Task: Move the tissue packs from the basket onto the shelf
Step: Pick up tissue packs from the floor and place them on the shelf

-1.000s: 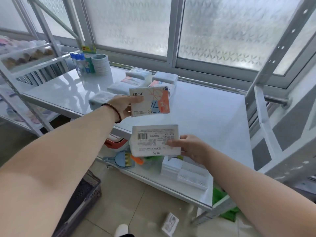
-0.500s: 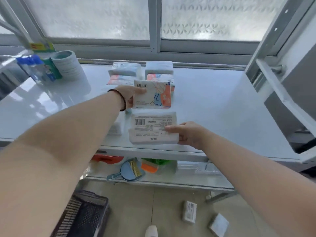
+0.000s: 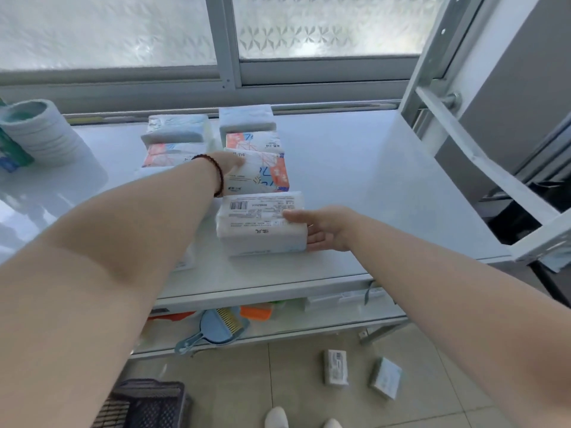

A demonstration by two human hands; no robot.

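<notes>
With the left hand (image 3: 230, 163) curled on the orange-patterned tissue pack (image 3: 258, 173) and the right hand (image 3: 324, 228) gripping the barcoded white pack (image 3: 262, 223), both low on the shelf (image 3: 370, 180), each should be squared against the row behind before release.

place: small shop or stockroom | cues: metal shelving (image 3: 355, 186), stacked tissue packs (image 3: 177, 132), frosted window (image 3: 108, 29)

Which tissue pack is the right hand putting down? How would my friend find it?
Find the white shelf under the window. The pack sits nearest its front edge, with the right hand on its side. Unlike the orange-patterned packs behind it, it is plain white with a barcode and small print on top.
</notes>
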